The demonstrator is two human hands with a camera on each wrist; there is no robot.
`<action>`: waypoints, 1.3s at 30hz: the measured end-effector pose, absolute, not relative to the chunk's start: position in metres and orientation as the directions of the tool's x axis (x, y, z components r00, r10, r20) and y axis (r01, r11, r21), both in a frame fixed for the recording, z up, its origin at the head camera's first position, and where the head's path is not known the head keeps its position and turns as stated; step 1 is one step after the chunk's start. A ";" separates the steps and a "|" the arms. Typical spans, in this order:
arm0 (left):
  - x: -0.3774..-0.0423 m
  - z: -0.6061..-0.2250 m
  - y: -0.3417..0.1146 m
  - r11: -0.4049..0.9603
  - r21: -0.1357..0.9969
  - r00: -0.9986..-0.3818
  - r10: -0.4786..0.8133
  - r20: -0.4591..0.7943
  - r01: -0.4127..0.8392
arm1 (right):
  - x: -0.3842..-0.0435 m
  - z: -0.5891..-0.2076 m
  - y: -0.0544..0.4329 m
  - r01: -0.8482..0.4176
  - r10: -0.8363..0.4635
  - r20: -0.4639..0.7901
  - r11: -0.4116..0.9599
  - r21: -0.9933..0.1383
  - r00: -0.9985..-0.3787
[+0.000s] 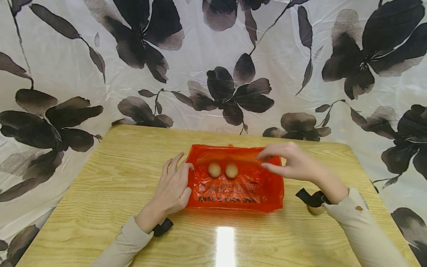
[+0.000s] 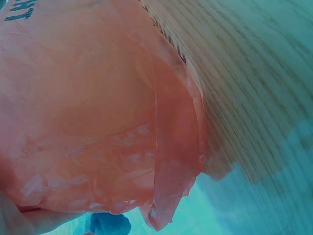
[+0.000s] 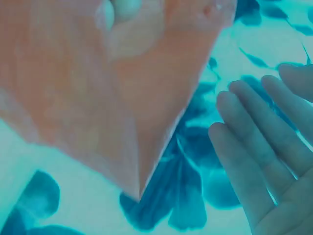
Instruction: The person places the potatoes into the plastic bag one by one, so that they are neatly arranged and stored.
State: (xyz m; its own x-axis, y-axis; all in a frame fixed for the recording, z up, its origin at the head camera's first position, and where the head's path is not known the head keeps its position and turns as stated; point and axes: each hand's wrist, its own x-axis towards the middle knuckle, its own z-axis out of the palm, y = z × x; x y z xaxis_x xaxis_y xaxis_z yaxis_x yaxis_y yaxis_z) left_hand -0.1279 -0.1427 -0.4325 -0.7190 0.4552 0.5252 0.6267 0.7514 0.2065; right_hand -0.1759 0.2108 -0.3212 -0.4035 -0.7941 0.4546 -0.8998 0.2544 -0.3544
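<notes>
Pale sleeves [image 1: 123, 241] lie nearest. Beyond, the left hand [image 1: 171, 189] touches the left rim of the red bag [image 1: 271, 189]; whether it pinches, one cannot tell. The right hand [image 1: 290, 163], loose-fingered and holding nothing, hovers by the right end. Evenly steadied walls should keep the two egg-like things [image 1: 214, 170] inside from knocking.

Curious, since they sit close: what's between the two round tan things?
In the head view, only a strip of red bag parts the left round thing from the right round thing.
</notes>
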 end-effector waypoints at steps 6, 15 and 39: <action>-0.129 -0.433 -0.143 0.752 0.203 -0.718 0.457 0.525 0.627 | -0.166 -0.319 0.241 -0.873 -0.740 0.492 0.272 -0.405 -0.459; -0.129 -0.433 -0.143 0.752 0.203 -0.718 0.458 0.523 0.628 | -0.154 -0.327 0.289 -0.839 -0.650 0.533 0.381 -0.388 -0.542; -0.129 -0.433 -0.144 0.752 0.205 -0.720 0.455 0.524 0.626 | -0.110 -0.398 0.365 -0.554 -0.556 0.174 0.645 -0.526 -0.813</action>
